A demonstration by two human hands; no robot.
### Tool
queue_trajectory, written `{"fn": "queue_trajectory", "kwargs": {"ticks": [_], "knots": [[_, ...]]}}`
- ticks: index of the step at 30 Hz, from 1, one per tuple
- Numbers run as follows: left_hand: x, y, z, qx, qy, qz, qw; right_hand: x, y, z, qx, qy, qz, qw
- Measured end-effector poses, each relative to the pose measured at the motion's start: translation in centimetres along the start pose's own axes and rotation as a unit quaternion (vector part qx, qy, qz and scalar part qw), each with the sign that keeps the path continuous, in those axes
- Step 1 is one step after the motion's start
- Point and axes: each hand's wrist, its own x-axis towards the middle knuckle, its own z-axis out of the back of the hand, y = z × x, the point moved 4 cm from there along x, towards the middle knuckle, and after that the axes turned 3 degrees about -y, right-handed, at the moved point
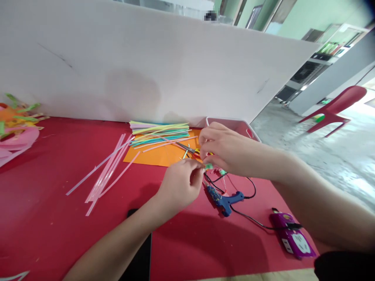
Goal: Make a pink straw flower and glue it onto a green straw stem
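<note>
- Far left, on the red tabletop (52,168), there's a splash of colour: a heap of orange, green and pink pieces (17,119).
- Next along, glossy pink strips (109,171) lie in a loose, slanting bunch.
- A black flat object (142,251) pokes out from under the left forearm.
- Further back, yellow, teal and pink strips (159,130) lie in a pile, partly over an orange sheet (152,157).
- Here's the left hand (180,181), thumb and forefinger pressed together at their tips, pinching a small green piece (208,166); that piece sits right between the two hands, above the table.
- Scissors (187,147) lie just behind, blades on the orange sheet, handles partly covered by the right hand.
- And the right hand (224,148), fingers curled in close above the green piece; whether they grip anything, I can't tell from here.
- Below it, a blue glue gun (224,201) lies on its side among black cable; behind it, a white-rimmed basket (244,127) stands against the white board (187,66).
- Near the right table edge, a purple box (293,236) with a cable; beyond, on the floor, a red chair (336,107).
</note>
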Motion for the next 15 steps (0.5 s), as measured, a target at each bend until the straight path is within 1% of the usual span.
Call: {"fn": "queue_trajectory", "kwargs": {"ticks": [3, 5, 6, 8, 11, 13, 15], "knots": [[0.4, 0.8, 0.9, -0.074, -0.04, 0.052, 0.995, -0.5, 1.8, 0.2, -0.089, -0.091, -0.022, 0.992], [0.6, 1.4, 1.3, -0.16, -0.048, 0.103, 0.98, -1.0, 3.1, 0.4, -0.137, -0.163, -0.037, 0.976], [0.7, 1.6, 1.4, -0.211, -0.045, 0.129, 0.968, -1.2, 3.6, 0.5, -0.156, -0.201, -0.04, 0.966], [0.8, 1.9, 1.5, -0.332, -0.037, 0.176, 0.926, -1.7, 4.3, 0.5, -0.172, -0.27, -0.042, 0.946], [0.9, 1.6, 1.7, -0.502, -0.049, 0.21, 0.838, -2.2, 4.5, 0.3, -0.148, -0.356, -0.048, 0.922], [0.7, 1.2, 1.7, -0.574, -0.055, 0.225, 0.786, -2.4, 4.2, 0.1, -0.123, -0.407, -0.065, 0.903], [0.5, 0.8, 1.8, -0.618, -0.054, 0.238, 0.748, -2.5, 3.8, -0.2, -0.076, -0.45, -0.088, 0.885]]}}
